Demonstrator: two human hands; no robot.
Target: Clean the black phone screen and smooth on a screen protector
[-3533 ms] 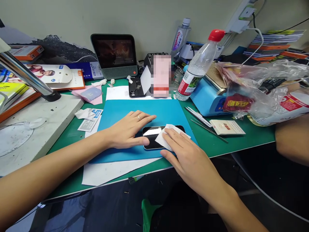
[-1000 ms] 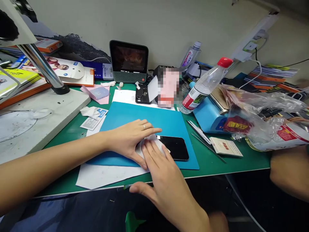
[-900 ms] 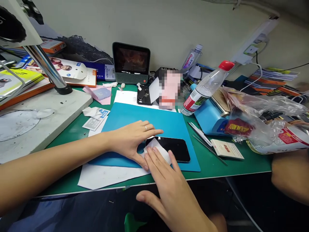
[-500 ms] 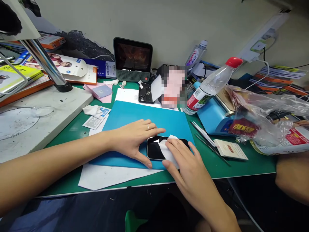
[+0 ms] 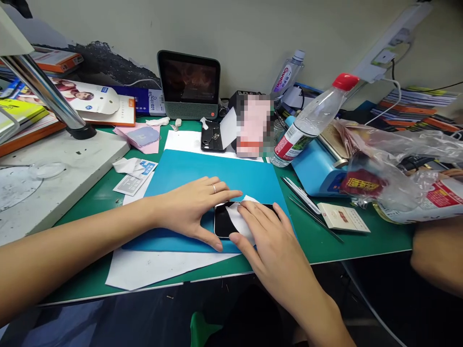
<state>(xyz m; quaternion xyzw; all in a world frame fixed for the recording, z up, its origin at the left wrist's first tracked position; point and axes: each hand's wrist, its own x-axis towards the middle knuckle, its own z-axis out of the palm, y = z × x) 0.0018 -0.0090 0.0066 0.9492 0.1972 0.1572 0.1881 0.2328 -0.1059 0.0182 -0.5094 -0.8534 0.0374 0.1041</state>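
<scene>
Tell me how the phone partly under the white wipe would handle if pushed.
The phone is probably stiff, since its visible edge runs straight. Its glossy black face shows a bright reflection, so it could be slippery and perhaps fragile. Lying flat on the blue mat, it would likely slide rather than roll or tip.

Phone [image 5: 222, 222] on mat [image 5: 217, 168]; tissue [image 5: 237, 221] on phone, under right hand [image 5: 269, 236]. Left hand [image 5: 198, 207] beside phone's left end. Paper [image 5: 155, 267] partly under mat. Stand base [image 5: 85, 180] left of mat; tweezers [image 5: 315, 218], then box [image 5: 343, 218], right. Display [image 5: 190, 79] behind mat, bottle [image 5: 307, 126] by mat's far right corner.
</scene>
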